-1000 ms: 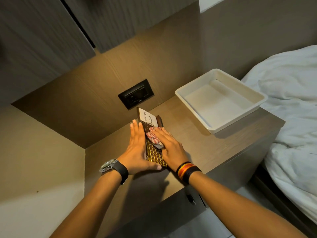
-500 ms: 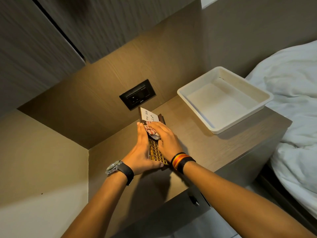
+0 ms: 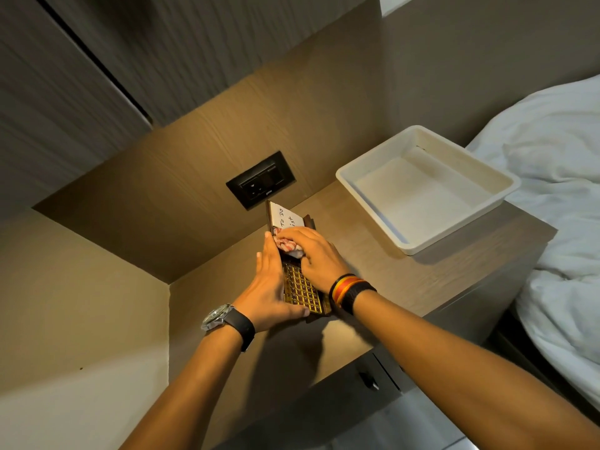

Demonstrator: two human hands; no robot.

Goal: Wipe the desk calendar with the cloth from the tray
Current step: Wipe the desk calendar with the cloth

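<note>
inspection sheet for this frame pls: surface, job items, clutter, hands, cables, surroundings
Surface: wooden bedside top, bare around the work.
Job's things: calendar lies flat, gold grid showing, a "To Do List" note at its far end; cloth pressed on it; tray empty, to the right.
Clutter: nothing seen.
Hands: left hand braces the calendar's left edge; right hand presses the cloth down.
Cables: nothing seen; black socket panel on the back wall, nothing plugged in.
Surroundings: white bedding right, cabinet doors above.
</note>
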